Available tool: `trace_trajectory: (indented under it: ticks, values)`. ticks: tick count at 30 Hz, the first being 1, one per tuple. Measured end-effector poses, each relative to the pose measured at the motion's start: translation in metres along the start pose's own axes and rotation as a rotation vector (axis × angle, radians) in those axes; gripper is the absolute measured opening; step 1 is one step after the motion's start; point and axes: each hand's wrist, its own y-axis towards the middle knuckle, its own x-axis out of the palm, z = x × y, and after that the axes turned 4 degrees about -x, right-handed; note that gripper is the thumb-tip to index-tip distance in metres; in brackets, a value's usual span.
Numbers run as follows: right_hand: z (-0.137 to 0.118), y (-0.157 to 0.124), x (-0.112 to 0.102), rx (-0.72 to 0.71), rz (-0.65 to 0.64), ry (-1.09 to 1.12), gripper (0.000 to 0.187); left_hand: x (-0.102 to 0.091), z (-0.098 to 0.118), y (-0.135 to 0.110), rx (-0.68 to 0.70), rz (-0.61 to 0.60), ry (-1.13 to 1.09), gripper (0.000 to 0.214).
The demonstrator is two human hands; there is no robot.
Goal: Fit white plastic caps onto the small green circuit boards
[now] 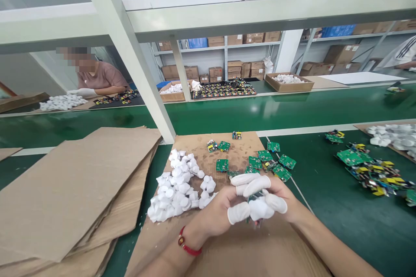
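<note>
left hand (222, 210) and right hand (278, 189) around a white piece (260, 209), above brown cardboard (253, 252)

A green bench (357, 220) fills the lower frame. Cardboard sheets (78, 190) lie stacked on it at lower left; a flat cardboard mat (260, 251) at bottom centre bears white pieces (177, 186) and several circuit boards (222, 165). At right, more boards (352, 156) cluster directly on the green.

The circuit boards (222, 165) show green, finger cots (238, 213) white, the near bracelet (191, 249) red; a far-right sleeve (401, 54) is white with black stripes.
</note>
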Motion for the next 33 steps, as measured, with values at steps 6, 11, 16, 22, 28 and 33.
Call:
trace_trajectory:
  ticks: [6, 11, 16, 22, 28, 33]
  values:
    - [-0.003, 0.003, 0.002, 0.040, 0.015, 0.016, 0.047, 0.000, 0.000, 0.002, -0.030, 0.018, -0.011, 0.039]
    - [-0.007, 0.001, 0.000, 0.124, -0.049, -0.056, 0.034, -0.001, 0.001, 0.002, -0.101, 0.029, -0.031, 0.025]
    - [-0.006, -0.001, 0.001, 0.070, -0.052, -0.193, 0.027, -0.001, 0.007, 0.003, -0.106, 0.030, 0.017, 0.024]
    - [-0.003, 0.004, 0.006, 0.044, 0.019, -0.187, 0.044, -0.004, 0.002, 0.005, -0.062, 0.076, -0.008, 0.037]
    - [0.005, 0.001, 0.003, 0.019, 0.040, -0.246, 0.025, -0.006, -0.004, 0.006, -0.089, 0.140, -0.008, 0.031]
    - [0.005, 0.002, 0.005, 0.063, 0.078, -0.242, 0.043, -0.002, -0.005, 0.008, -0.092, 0.099, -0.152, 0.033]
